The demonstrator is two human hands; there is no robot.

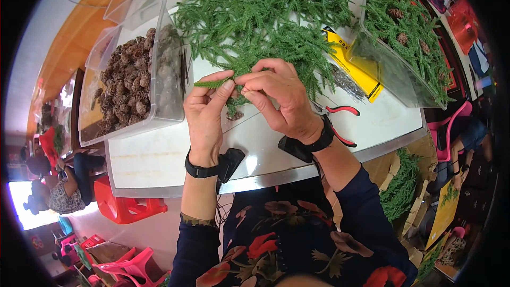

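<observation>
Over the near part of the white table (154, 165), my left hand (206, 109) pinches a green artificial pine sprig (210, 83) between thumb and fingers. My right hand (284, 98) is close beside it, its thumb and fingertips pressed together near the sprig's end; what lies in that pinch is too small to make out. Just below the fingers, a brown pine cone (235, 116) shows in part among green needles. Red-and-black handled pliers (342, 110) lie to the right of my right wrist.
A large heap of pine sprigs (260, 5) covers the far table. Left stands a clear bin of pine cones (87, 133); right, a clear bin (438, 103) of sprigs with cones. A yellow package (366, 77) with thin wires lies between. A cardboard box (419, 207) with greenery is below right.
</observation>
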